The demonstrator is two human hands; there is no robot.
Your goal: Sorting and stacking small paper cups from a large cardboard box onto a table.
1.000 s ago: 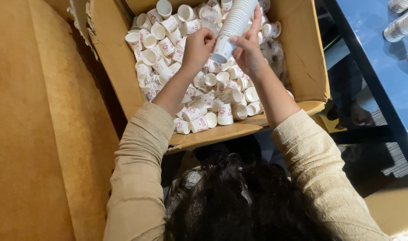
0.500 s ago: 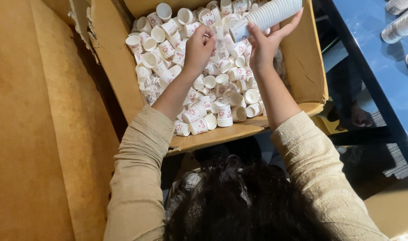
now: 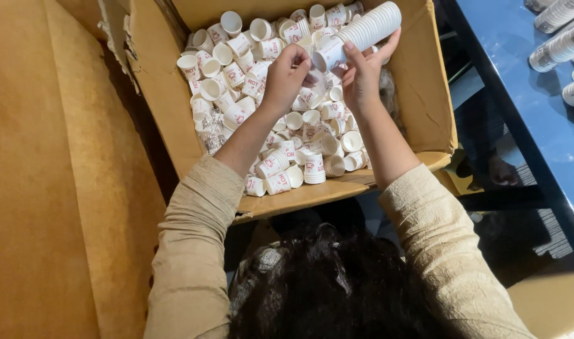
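An open cardboard box (image 3: 425,94) holds several loose white paper cups (image 3: 236,81) with red print. My right hand (image 3: 362,78) grips a long stack of nested white cups (image 3: 362,31), lying tilted over the box with its open end toward the left. My left hand (image 3: 287,72) hovers over the loose cups just left of that stack's end, fingers curled and pinched near a cup (image 3: 309,94); whether it holds one I cannot tell.
A large brown cardboard panel (image 3: 54,188) fills the left side. To the right stands a blue table (image 3: 525,81) with several stacks of cups (image 3: 560,47) lying on it. Dark hair (image 3: 324,289) shows at the bottom.
My right hand has swung the cup stack from upright to lying tilted toward the right. My left hand has moved right, closer to the stack's open end.
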